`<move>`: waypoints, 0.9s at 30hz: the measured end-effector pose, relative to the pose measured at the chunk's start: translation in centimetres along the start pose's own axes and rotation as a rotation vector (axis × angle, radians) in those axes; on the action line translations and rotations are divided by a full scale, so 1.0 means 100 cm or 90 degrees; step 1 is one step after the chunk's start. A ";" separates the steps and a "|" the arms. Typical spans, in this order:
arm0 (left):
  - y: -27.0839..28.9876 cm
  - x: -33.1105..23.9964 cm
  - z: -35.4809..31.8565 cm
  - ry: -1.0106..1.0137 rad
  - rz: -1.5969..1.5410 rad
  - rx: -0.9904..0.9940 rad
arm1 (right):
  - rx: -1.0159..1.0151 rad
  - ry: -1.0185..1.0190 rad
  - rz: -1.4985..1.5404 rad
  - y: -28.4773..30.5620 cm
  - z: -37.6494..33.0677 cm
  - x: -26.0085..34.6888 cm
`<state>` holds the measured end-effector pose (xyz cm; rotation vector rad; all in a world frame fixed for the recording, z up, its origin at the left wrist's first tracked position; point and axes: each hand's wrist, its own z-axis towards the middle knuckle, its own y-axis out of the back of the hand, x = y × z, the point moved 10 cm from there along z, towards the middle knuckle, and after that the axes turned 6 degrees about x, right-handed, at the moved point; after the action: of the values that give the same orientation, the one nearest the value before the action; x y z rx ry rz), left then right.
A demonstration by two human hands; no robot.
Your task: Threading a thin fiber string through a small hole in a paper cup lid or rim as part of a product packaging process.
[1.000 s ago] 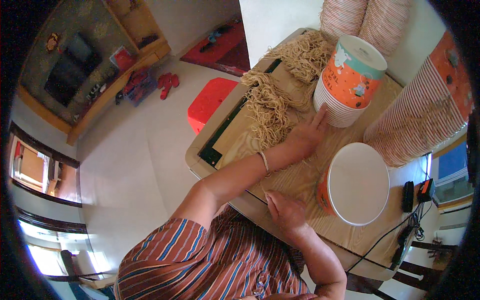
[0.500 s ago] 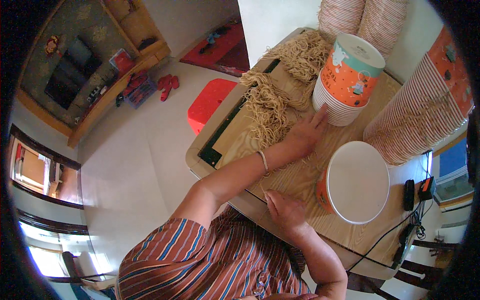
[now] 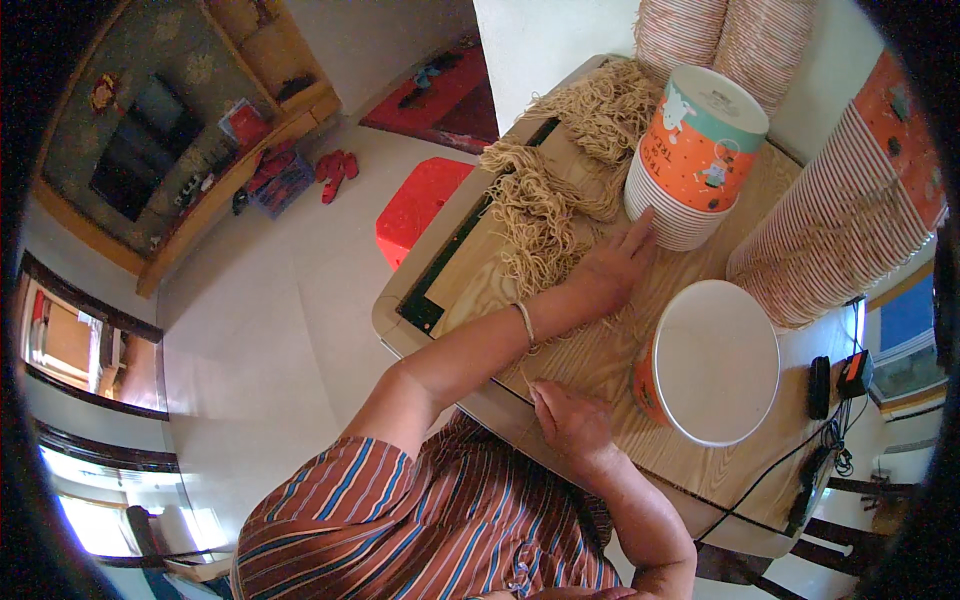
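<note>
Four stacks of paper tubs are in view: one short, upside-down stack (image 3: 690, 170) with orange and teal walls, one tall leaning stack (image 3: 845, 215) at the right, and two tall stacks (image 3: 720, 45) at the back. One single tub (image 3: 715, 365) stands mouth up on the counter (image 3: 690, 470), apart from the short stack. Tan strands lie in two heaps (image 3: 545, 215) on the far left part of the counter.

The person's left arm reaches across the counter, one pale band (image 3: 525, 322) at the wrist. The left hand (image 3: 612, 272) lies low, its fingers straight and spread little — the tips at the short stack's lower edge. The right hand (image 3: 572, 420), elbow bent, rests near the counter's front edge, fingers curled inward — whether they pinch anything, one cannot tell.
</note>
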<state>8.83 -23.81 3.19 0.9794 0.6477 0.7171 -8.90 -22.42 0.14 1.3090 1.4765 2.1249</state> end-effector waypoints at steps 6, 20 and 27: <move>0.003 -0.002 -0.002 -0.002 -0.005 0.005 | -0.004 0.003 -0.018 0.003 0.000 0.003; 0.000 -0.003 -0.005 -0.043 -0.004 -0.006 | -0.052 0.033 0.017 0.001 -0.001 0.000; -0.005 0.002 -0.003 -0.033 -0.053 0.020 | -0.009 0.021 0.059 0.007 0.004 0.004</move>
<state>8.85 -23.65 2.57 0.9906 0.6524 0.6081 -8.59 -22.22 0.95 1.3692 1.4372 2.2195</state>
